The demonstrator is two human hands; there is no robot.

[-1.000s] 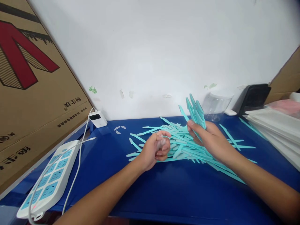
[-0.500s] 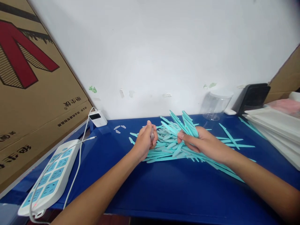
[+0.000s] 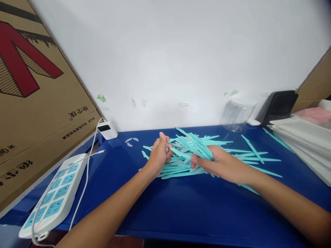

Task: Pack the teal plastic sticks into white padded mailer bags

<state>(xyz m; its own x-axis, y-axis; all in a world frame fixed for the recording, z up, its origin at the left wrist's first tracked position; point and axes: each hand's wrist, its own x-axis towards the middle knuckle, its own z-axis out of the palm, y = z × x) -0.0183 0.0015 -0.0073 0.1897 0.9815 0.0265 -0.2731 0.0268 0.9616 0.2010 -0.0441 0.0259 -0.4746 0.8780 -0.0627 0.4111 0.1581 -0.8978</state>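
My right hand [image 3: 216,163] is closed around a bundle of thin turquoise eyebrow razors [image 3: 199,146], their tips pointing up and left. One razor [image 3: 180,153] sticks out of the bundle, its end at the fingers of my left hand [image 3: 160,151]. That left hand is closed, and small translucent blade caps [image 3: 167,148] show between its fingers. Beneath both hands spreads a pile of the same razors [image 3: 178,170], many with pale caps. Several loose caps [image 3: 129,144] lie on the blue table [image 3: 165,206], left of the pile.
At left are a power strip [image 3: 55,194], a white device [image 3: 107,130] with cables, and a large cardboard box [image 3: 46,103]. A clear jar [image 3: 238,117] and a black stand [image 3: 280,106] stand by the wall. White foam sheets [image 3: 307,141] are stacked at right.
My right hand has tilted its bundle from nearly upright toward the left and moved slightly left and down. One razor now reaches my left hand, which stays closed in nearly the same place.
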